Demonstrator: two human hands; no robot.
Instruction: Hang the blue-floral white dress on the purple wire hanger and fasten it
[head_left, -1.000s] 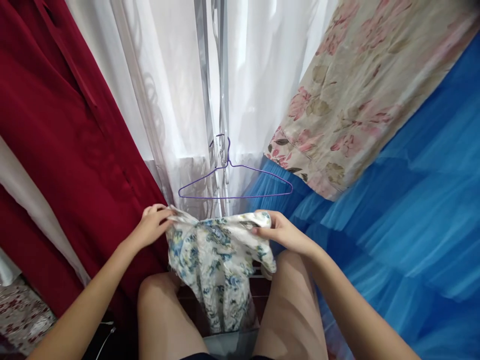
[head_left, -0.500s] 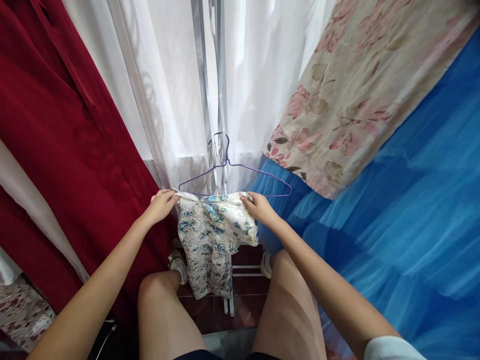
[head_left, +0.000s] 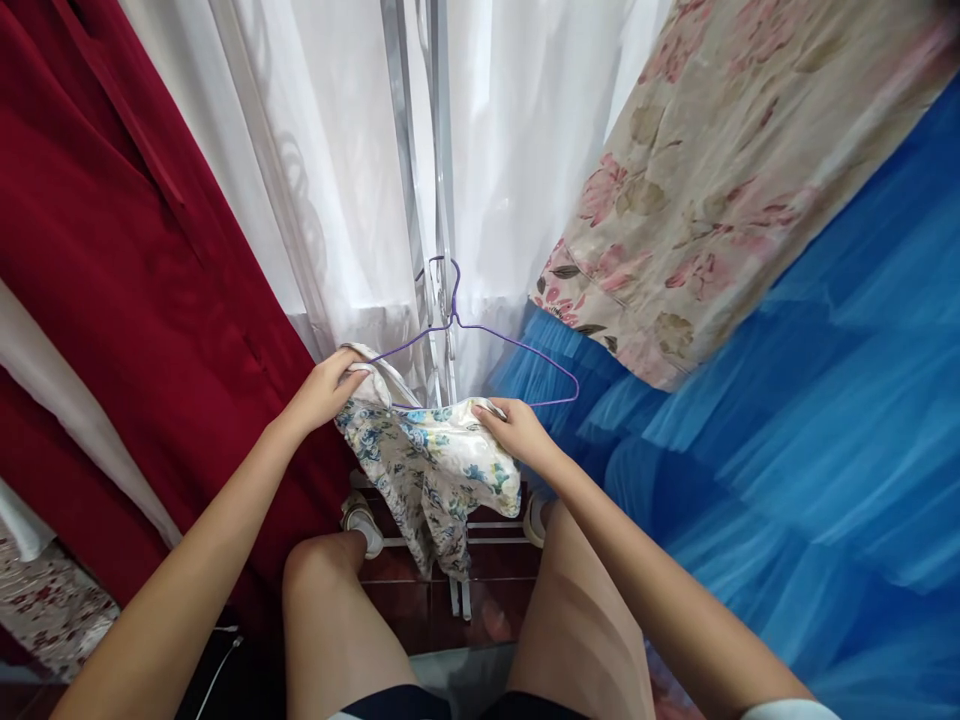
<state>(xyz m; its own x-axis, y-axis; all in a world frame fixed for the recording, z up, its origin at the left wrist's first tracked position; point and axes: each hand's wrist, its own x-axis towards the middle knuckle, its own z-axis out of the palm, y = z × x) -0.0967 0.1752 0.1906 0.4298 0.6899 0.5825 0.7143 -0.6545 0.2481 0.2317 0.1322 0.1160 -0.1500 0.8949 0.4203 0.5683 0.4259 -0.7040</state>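
A white garment with a blue and yellow floral print (head_left: 439, 450) hangs between my two hands, its lower part dangling above the floor. My left hand (head_left: 330, 385) pinches its upper left edge, around the left end of a purple wire hanger (head_left: 517, 342). That end of the hanger is hidden behind the cloth. My right hand (head_left: 514, 425) grips the garment's top edge on the right, just below the hanger's bar. The hanger's right shoulder is bare, and its hook is up against a metal rack post (head_left: 442, 200).
Red cloth (head_left: 187, 330) hangs at left, white cloth (head_left: 495, 150) behind the post. A beige floral cloth (head_left: 645, 260) and blue tulle (head_left: 787, 450) hang at right. My legs flank the rack's base (head_left: 461, 600) on dark red tiles (head_left: 409, 610).
My left hand has risen and lifted the garment's left edge over the hanger's left end. My right hand has lowered slightly with its edge, and the hanger's bar tilts a little.
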